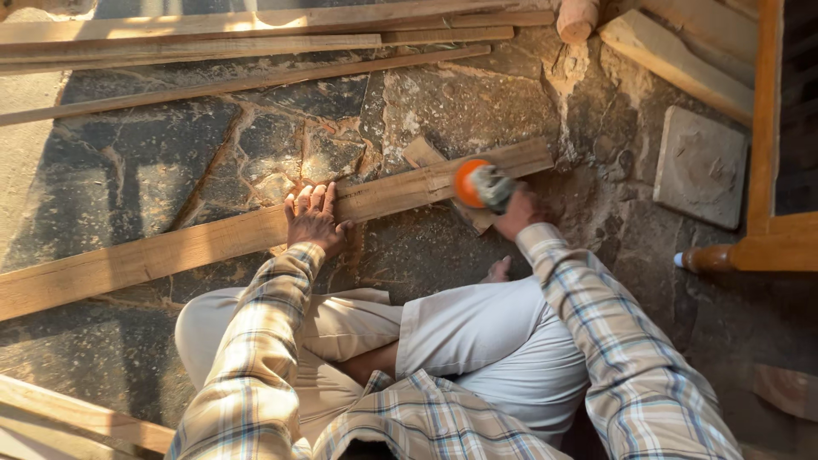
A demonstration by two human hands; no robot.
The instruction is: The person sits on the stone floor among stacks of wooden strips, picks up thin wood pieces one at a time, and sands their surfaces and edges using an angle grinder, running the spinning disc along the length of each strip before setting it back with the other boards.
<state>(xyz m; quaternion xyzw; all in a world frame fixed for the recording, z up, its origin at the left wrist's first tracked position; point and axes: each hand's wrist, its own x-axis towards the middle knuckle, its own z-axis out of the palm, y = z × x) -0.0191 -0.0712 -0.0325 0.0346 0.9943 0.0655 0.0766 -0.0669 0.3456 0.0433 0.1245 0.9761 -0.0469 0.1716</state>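
Left hand pressed flat, fingers spread, on plank lying across stone floor. Right hand gripped orange tool at plank's right end. Judgement: keep plank pinned firmly, tool steady.

Low warm sunlight entered from upper left, striking the wooden plank and the plaid sleeves. Glare washed out the thin strips far above the grip. Below and right of the grip, deep shadow. The orange tool was motion-blurred; slight wide-angle bending at edges.
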